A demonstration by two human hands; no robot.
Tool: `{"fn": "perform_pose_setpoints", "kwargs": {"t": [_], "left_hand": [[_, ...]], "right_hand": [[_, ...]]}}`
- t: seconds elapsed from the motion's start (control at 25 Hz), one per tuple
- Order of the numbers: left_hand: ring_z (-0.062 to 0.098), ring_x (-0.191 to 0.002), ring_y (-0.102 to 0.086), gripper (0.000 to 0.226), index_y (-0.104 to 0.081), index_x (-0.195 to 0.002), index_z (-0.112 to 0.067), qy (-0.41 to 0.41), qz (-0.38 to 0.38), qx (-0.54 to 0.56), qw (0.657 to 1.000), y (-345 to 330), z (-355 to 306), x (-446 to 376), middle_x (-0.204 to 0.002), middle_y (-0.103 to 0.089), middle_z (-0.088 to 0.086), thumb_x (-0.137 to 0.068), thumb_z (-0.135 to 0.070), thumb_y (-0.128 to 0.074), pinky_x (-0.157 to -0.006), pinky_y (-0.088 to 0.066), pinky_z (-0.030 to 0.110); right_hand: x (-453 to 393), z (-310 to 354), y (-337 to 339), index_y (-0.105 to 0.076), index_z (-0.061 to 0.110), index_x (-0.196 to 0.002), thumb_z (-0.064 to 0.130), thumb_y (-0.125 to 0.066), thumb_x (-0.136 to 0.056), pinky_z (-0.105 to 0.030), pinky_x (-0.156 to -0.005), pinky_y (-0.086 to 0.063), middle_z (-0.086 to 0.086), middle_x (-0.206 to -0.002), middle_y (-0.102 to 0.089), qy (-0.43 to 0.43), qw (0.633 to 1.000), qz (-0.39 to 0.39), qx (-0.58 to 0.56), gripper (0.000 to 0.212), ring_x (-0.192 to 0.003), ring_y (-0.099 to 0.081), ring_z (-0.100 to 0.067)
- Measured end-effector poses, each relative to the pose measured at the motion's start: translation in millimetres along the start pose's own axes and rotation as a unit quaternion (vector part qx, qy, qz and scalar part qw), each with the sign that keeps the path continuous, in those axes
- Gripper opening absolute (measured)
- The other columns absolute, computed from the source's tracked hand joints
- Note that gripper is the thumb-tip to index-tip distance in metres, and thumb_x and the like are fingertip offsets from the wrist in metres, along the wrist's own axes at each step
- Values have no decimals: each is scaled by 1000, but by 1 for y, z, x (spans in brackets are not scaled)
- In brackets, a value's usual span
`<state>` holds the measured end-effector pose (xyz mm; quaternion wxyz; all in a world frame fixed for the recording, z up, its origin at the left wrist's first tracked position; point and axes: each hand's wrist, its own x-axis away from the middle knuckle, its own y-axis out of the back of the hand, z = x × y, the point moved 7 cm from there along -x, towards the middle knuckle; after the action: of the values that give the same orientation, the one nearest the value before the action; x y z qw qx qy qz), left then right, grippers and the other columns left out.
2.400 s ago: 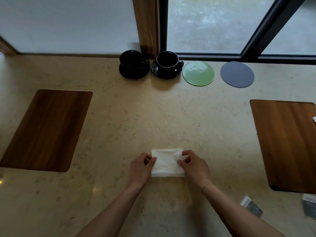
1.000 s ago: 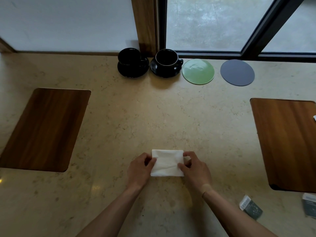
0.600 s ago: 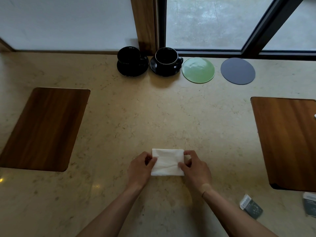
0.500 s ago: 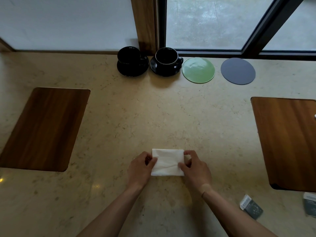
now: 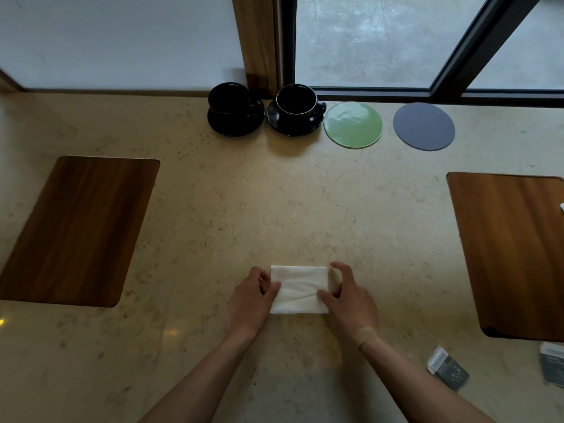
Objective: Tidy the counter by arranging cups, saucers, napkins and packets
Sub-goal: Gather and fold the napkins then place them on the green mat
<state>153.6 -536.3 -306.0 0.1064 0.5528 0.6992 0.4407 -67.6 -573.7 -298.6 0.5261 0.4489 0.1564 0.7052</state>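
A folded white napkin (image 5: 299, 288) lies flat on the beige stone counter (image 5: 274, 209), near its front. My left hand (image 5: 251, 300) pinches the napkin's left edge and my right hand (image 5: 348, 300) pinches its right edge. At the back stand two black cups on black saucers, one on the left (image 5: 233, 109) and one on the right (image 5: 297, 109). Beside them lie a bare green saucer (image 5: 353, 124) and a grey round saucer (image 5: 423, 126). Two dark packets lie at the front right, one nearer (image 5: 448, 372) and one at the frame's edge (image 5: 554, 367).
A wooden placemat (image 5: 79, 230) lies on the left and another wooden placemat (image 5: 512, 254) on the right. A window with a dark frame (image 5: 457, 56) and a wooden post (image 5: 256, 41) run along the counter's back edge.
Both hands have stayed on the napkin's two edges. The napkin now shows a few creases across its middle. Nothing else has moved.
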Motion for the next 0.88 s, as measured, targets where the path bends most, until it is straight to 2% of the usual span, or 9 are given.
{"fn": "perform_pose_setpoints", "kwargs": {"t": [0.08,0.16,0.24,0.32,0.44,0.52,0.64,0.76,0.88], "left_hand": [[2,-71,-58,19,-51,-92,-32,-6,-6,-1,1000,1,0,0,-77,-59,-15,-86,-46,-62,-65,-55,32],[3,-71,-57,18,-53,-95,-29,-30,-14,-2,999,3,-2,3,-80,-59,-14,-88,-42,-63,-63,-54,28],[7,-74,-58,13,-61,-97,-24,-111,-43,-37,992,10,-10,8,-89,-60,-10,-88,-32,-67,-59,-50,22],[15,-83,-58,12,-69,-96,-22,-228,-81,-113,964,11,-20,13,-95,-62,-5,-85,-26,-70,-58,-49,25],[19,-102,-52,25,-70,-104,-26,-323,-75,-192,924,6,-30,14,-109,-65,-8,-88,-37,-54,-71,-50,34],[19,-112,-47,32,-67,-110,-30,-346,-43,-228,909,0,-33,12,-119,-64,-11,-87,-43,-49,-78,-48,37],[19,-118,-44,36,-65,-114,-35,-333,5,-248,910,-4,-29,8,-125,-62,-13,-85,-49,-48,-84,-47,38],[20,-124,-43,41,-60,-118,-39,-312,37,-259,913,-4,-21,5,-132,-58,-14,-83,-54,-48,-91,-43,38],[25,-127,-45,49,-55,-125,-41,-286,64,-278,915,-3,-13,2,-137,-55,-13,-81,-61,-43,-96,-34,38]], "right_hand": [[0,1,0,-25,39,-134,46,-58,-89,-29,-63,-56,8,-92,-63,7,1000,3,15,56,-74,-63,-12],[3,6,5,-31,39,-134,48,-55,-90,-29,-64,-57,9,-97,-62,37,997,-27,55,51,-78,-62,-11],[7,17,10,-45,36,-130,45,-58,-89,-29,-64,-55,7,-107,-61,115,983,-90,109,44,-88,-60,-15],[12,26,9,-57,33,-121,41,-65,-85,-34,-71,-54,5,-113,-62,207,955,-126,170,38,-100,-54,-21],[12,33,0,-58,36,-119,45,-55,-85,-42,-88,-51,9,-124,-61,287,918,-114,248,35,-119,-41,-23],[10,34,-4,-55,38,-122,49,-41,-86,-43,-92,-48,13,-129,-60,283,915,-68,280,39,-127,-41,-24],[5,29,-10,-46,40,-131,51,-33,-88,-46,-101,-40,15,-140,-51,246,918,11,311,47,-137,-39,-29],[2,17,-15,-22,43,-146,53,-31,-95,-47,-114,-13,18,-157,-19,220,923,63,308,53,-148,-7,-29],[1,10,-11,-3,43,-150,56,-31,-96,-49,-116,-1,20,-158,3,201,924,73,317,62,-148,11,-28]]}}
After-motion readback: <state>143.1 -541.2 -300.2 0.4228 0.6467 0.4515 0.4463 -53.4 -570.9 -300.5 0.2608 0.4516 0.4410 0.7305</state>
